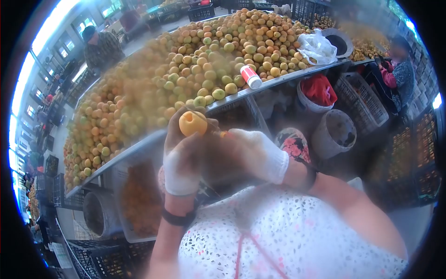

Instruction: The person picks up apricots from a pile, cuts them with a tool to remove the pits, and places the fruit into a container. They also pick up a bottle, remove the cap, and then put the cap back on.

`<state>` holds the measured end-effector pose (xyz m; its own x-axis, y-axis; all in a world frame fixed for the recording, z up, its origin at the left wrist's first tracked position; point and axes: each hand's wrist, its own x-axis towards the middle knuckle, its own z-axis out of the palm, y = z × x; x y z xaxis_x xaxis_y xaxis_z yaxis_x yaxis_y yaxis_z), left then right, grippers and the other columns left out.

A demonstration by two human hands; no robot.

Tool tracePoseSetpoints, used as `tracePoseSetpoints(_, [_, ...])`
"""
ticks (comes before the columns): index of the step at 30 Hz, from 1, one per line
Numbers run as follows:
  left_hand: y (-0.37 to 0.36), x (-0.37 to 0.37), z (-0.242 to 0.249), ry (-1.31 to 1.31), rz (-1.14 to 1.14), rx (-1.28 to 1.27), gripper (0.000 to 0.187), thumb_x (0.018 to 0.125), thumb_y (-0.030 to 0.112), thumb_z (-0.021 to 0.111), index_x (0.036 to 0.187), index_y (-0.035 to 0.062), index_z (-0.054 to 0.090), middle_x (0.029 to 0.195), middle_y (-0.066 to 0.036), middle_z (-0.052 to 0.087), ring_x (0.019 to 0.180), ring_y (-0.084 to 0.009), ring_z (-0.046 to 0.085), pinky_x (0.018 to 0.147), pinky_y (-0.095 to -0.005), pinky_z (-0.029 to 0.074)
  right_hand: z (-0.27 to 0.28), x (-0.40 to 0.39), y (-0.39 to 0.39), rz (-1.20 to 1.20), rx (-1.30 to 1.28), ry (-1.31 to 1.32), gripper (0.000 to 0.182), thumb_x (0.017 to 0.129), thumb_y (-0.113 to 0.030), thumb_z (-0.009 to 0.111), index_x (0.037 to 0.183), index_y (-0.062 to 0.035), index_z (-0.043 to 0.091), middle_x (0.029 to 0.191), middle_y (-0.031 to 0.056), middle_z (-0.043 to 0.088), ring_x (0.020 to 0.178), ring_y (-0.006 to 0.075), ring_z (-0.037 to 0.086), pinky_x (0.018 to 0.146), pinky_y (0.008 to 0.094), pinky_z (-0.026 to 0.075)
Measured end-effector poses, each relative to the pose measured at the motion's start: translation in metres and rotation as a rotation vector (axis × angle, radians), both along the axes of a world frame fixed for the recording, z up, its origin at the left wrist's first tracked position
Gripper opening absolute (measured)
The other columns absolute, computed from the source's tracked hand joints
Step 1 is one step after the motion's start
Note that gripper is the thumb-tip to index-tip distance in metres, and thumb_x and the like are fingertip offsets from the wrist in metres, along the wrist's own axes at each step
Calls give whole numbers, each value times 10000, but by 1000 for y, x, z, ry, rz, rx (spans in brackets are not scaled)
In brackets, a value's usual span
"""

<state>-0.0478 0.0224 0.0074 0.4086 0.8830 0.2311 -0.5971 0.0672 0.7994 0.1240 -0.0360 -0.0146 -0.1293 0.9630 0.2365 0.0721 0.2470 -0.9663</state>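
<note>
Both of my hands wear soiled white gloves and meet in front of my chest. My left hand (pixel 182 149) is wrapped round a smooth yellow-orange fruit (pixel 193 123), which has a dark notch at its top. Close to its right side, my right hand (pixel 251 151) has its fingers pressed together around something small and orange-red that I cannot make out. Beyond the hands, a long metal-edged table (pixel 278 76) bears a large heap of yellow, green and orange fruits (pixel 204 60).
A red-and-white container (pixel 251 77) and a white plastic bag (pixel 318 47) lie on the table. Below right are a bucket with red cloth (pixel 318 90), a dirty bucket (pixel 333 134) and crates (pixel 360 100). An orange-filled bin (pixel 139 200) stands below left. People are at far left and right.
</note>
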Motion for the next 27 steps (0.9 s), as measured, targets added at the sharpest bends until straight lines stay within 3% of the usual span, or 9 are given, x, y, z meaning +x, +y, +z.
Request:
tracePoseSetpoints(2, [-3,2,2,28,28,10,609,824,99,642,1383,-16,430,1264,-173,557,1139,-314,608,1045,-420,472,2,-1,-3,13,-26,-14,306,1044,-322,554,1095,-31,632,788,-38,557,744,36,483,608,232,444])
tracePoseSetpoints(4, [-5,4,2,-9,14,47,560,847,43,627,1363,-23,419,1207,-196,598,1043,-290,644,929,-400,528,6,-2,-5,14,-78,35,295,1044,-310,554,1089,-28,628,779,-15,575,733,46,497,609,248,459])
tracePoseSetpoints(7, [-10,2,8,86,41,8,582,793,86,653,1329,-13,448,1198,-157,596,1098,-313,645,1022,-410,492,0,2,-4,-32,46,-128,277,1043,-289,557,1070,-21,623,761,8,584,712,65,509,612,269,470])
tracePoseSetpoints(16, [-15,5,15,195,103,73,572,766,57,632,1305,-14,454,1138,-152,618,1072,-291,660,1000,-394,503,-3,-3,-11,-73,-6,-122,290,1049,-279,532,1046,-3,620,761,99,640,701,111,574,624,306,490])
tracePoseSetpoints(20, [-10,6,7,186,109,61,566,771,51,623,1306,-12,453,1135,-153,621,1073,-292,659,1001,-396,503,-12,-4,-8,-81,-5,-121,302,1044,-294,541,1045,-3,621,767,102,643,699,113,571,630,318,496])
tracePoseSetpoints(22, [-10,9,8,160,160,78,477,858,46,636,1297,-32,466,1097,-150,641,980,-247,676,824,-340,576,-14,-5,-6,-73,-38,-117,305,1043,-297,537,1049,-4,620,784,110,655,704,139,599,638,335,503])
tracePoseSetpoints(23, [-11,10,9,160,161,73,477,858,46,636,1297,-32,466,1097,-150,641,980,-247,676,824,-340,576,-16,-6,-5,-71,-43,-118,305,1043,-297,537,1049,-4,620,784,110,655,704,139,599,638,335,503])
tracePoseSetpoints(27, [-5,13,2,-12,95,-1,416,936,139,631,1296,-15,492,1116,-147,638,1017,-280,671,856,-373,565,-23,-13,8,-130,130,-150,282,1034,-286,534,1077,-16,600,800,198,668,734,322,675,631,394,514])
